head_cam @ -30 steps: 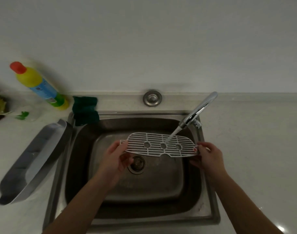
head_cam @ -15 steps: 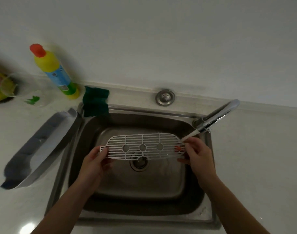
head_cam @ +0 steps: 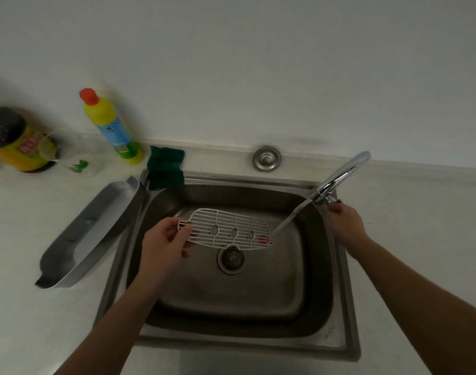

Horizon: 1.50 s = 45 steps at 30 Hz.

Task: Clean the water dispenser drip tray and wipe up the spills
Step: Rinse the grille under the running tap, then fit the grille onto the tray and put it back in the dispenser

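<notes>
A white slotted drip tray grate (head_cam: pixel 228 230) with three round holes hangs over the steel sink (head_cam: pixel 258 301). My left hand (head_cam: pixel 163 242) grips its left end. Water runs from the chrome faucet (head_cam: pixel 342 174) onto the grate's right end. My right hand (head_cam: pixel 345 224) is off the grate and sits at the faucet's base, fingers closed around a small handle there. The grey drip tray base (head_cam: pixel 88 234) lies on the counter left of the sink.
A green sponge cloth (head_cam: pixel 166 169) drapes over the sink's back left corner. A yellow detergent bottle (head_cam: pixel 109 125) with a red cap stands behind it, with a yellow jar (head_cam: pixel 17 142) and a clear glass (head_cam: pixel 71 155) further left. White counter surrounds the sink.
My right hand has let go of the grate's right end and moved up to the faucet base. The left hand alone now holds the grate, which has tilted. The view shifted right.
</notes>
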Tool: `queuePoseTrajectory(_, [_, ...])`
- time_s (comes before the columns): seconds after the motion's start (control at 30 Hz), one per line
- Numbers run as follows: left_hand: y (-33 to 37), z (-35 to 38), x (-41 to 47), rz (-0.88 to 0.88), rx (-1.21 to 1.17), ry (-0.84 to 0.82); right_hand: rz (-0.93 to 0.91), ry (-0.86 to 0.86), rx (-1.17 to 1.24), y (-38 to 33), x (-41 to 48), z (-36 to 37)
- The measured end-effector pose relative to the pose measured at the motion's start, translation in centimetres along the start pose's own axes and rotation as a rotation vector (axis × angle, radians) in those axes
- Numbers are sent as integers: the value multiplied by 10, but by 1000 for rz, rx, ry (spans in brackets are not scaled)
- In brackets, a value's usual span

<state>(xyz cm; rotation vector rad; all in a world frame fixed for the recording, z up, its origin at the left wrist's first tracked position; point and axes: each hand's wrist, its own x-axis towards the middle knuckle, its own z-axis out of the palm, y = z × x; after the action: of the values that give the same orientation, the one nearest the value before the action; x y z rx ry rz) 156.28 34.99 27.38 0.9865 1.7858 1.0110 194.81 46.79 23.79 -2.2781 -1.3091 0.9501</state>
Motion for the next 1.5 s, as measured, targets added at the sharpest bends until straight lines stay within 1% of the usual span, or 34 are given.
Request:
queuePoseTrajectory(0.1, [16, -4, -20, 99, 145, 64, 24, -28, 115, -3, 14, -10])
queuePoseTrajectory(0.17, [30, -7, -36, 131, 183, 122, 80, -62, 298, -5, 8, -10])
queuePoseTrajectory(0.23, [42, -10, -49, 144, 195, 215, 91, -128, 408, 0, -6, -2])
queuePoseTrajectory(0.33, [47, -13, -68, 195, 204, 351, 13, -236, 400, 19, -39, 13])
queuePoseTrajectory(0.4, [39, -7, -83, 217, 235, 391, -28, -293, 390, 37, -65, 23])
queuePoseTrajectory(0.47, [26, 5, -97, 195, 324, 358, -40, -341, 335, 59, -90, 37])
queuePoseTrajectory(0.57, [8, 22, -110, 146, 558, 225, -58, -383, 249, 87, -120, 54])
queuePoseTrajectory(0.63, [7, 24, -112, 156, 626, 197, -85, -401, 200, 98, -132, 55])
queuePoseTrajectory(0.7, [12, 17, -109, 194, 574, 265, -107, -392, 187, 102, -135, 51])
queuePoseTrajectory(0.77, [18, 5, -105, 239, 434, 367, -119, -360, 194, 102, -134, 48])
queuePoseTrajectory(0.83, [17, 1, -101, 260, 372, 401, -131, -326, 177, 97, -132, 48])
queuePoseTrajectory(0.87, [14, 3, -100, 235, 394, 375, -145, -314, 154, 94, -133, 48])
queuePoseTrajectory(0.97, [-4, 7, -93, 109, 564, 209, -193, -321, 75, 81, -137, 51])
queuePoseTrajectory(1.03, [-9, -3, -86, 94, 565, 179, -233, -325, 19, 72, -140, 55])
queuePoseTrajectory(1.17, [-12, -39, -72, 141, 259, 339, -288, -261, -20, 52, -150, 60])
queuePoseTrajectory(1.23, [-18, -49, -67, 130, 192, 362, -288, -239, -26, 40, -155, 64])
queuePoseTrajectory(1.27, [-22, -52, -64, 116, 217, 327, -281, -234, -39, 33, -158, 67])
queuePoseTrajectory(1.33, [-35, -55, -59, 72, 352, 211, -290, -234, -85, 19, -165, 74])
queuePoseTrajectory(1.4, [-48, -61, -55, 15, 453, 121, -353, -226, -158, 3, -174, 82])
queuePoseTrajectory(1.43, [-54, -67, -51, -18, 424, 94, -412, -220, -200, -6, -179, 86])
queuePoseTrajectory(1.5, [-62, -82, -47, -88, 212, 52, -577, -215, -276, -24, -186, 94])
